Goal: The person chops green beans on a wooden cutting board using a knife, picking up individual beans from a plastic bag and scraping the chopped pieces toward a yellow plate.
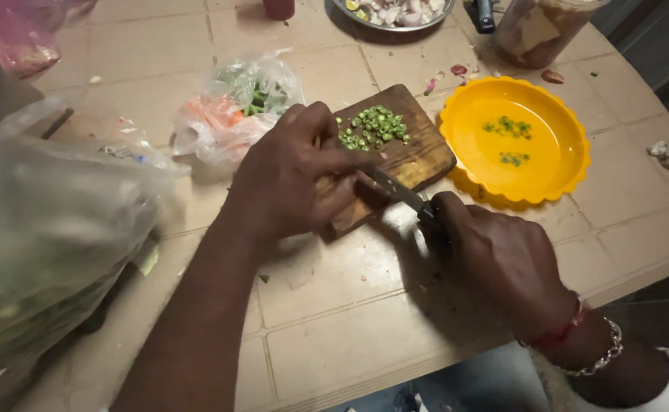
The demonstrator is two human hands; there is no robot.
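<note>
We look down on a beige tiled table (365,320) in dim light, its near edge running across the bottom of the view. At the left edge sits a big clear plastic bag (45,229) of greens, and further in, toward the middle, a smaller bag (231,114) with orange and green vegetables lies just beside the wooden cutting board (418,156). Our left hand (296,175) rests on the near left part of that board, fingers curled down and closed; what it pins under them is hidden, so we cannot tell what it is. Just beyond the fingers, toward the far edge of the board, lies a heap of chopped green chili (373,127). Our right hand (495,255) is closed around the handle of a knife (395,191), whose blade runs from the right hand up and leftward, its tip meeting the left fingertips at the board's near edge. So the blade's long axis crosses the board diagonally, and the left hand is the nearer one to the chopped heap. Right of the board, touching it or nearly so, stands a yellow scalloped dish (571,145) with a few green bits inside. At the far edge are a metal bowl (342,11) of sliced onion and a plastic jar (537,30).
</note>
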